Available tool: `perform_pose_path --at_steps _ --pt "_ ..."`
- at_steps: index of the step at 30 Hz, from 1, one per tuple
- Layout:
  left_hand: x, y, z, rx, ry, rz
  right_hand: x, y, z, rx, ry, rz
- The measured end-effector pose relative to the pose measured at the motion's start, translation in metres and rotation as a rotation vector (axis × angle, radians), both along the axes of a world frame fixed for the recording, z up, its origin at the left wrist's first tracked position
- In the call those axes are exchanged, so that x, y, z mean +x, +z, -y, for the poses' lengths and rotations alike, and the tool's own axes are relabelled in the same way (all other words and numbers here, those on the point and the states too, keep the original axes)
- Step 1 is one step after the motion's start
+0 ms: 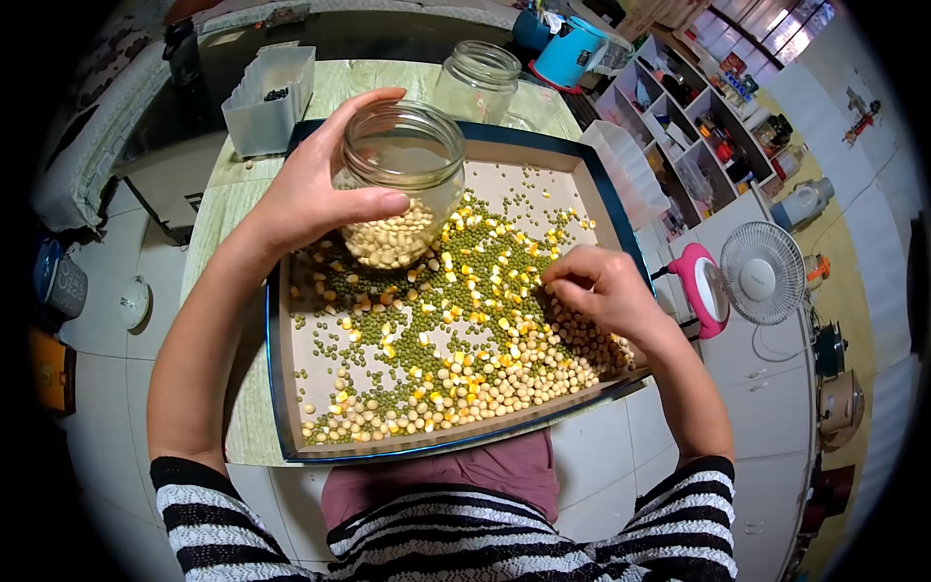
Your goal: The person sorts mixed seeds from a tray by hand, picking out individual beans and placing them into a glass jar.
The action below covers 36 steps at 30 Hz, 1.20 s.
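My left hand (325,189) is wrapped round a glass jar (405,170) partly filled with pale round beans, held upright over the left part of a shallow box (276,359) with a dark blue rim. In the box lie mixed green beans (388,364), yellow and white corn kernels (470,315) and pale soybeans (529,383), the soybeans mostly along the near edge and right corner. Above the right side of the pile is my right hand (601,291), its thumb and fingertips pinched together; whatever is between them is too small to make out.
Behind the box stands another glass jar (477,85). A translucent container (270,102) with something dark in it is at the back left, another (623,170) at the right. Beyond are a blue kettle (570,53), a pink-based fan (713,291) and shelves (693,121).
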State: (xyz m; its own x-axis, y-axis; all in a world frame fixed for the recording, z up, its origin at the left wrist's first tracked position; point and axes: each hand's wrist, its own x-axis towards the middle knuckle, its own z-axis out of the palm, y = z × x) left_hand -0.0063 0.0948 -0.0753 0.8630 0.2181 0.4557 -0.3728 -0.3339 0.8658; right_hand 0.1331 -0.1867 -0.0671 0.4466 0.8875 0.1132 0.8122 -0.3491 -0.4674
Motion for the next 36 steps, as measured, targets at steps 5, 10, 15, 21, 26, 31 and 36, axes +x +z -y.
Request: perform_pose_path --at_steps 5,10,15,21,26,31,36 --pt "0.001 0.000 0.000 -0.013 -0.009 -0.002 0.002 0.044 -0.029 0.208 0.013 -0.069" --pt "0.000 0.000 0.000 -0.005 -0.008 -0.008 -0.011 0.081 -0.085 0.483 0.227 -0.002" --pt "0.001 -0.002 -0.001 -0.020 -0.024 0.017 -0.018 0.072 -0.135 0.579 0.350 0.188" --pt "0.002 -0.003 0.000 -0.052 -0.061 0.019 -0.020 0.058 -0.145 0.406 0.311 0.186" --pt "0.001 -0.002 -0.002 0.010 -0.009 0.016 -0.017 0.068 -0.104 0.520 0.247 0.215" --pt "0.001 -0.002 -0.001 0.012 -0.003 0.013 0.012 0.037 -0.020 -0.030 -0.073 0.266" --pt "0.001 0.001 0.002 0.021 0.037 -0.078 0.016 0.012 0.035 -0.308 -0.252 0.230"
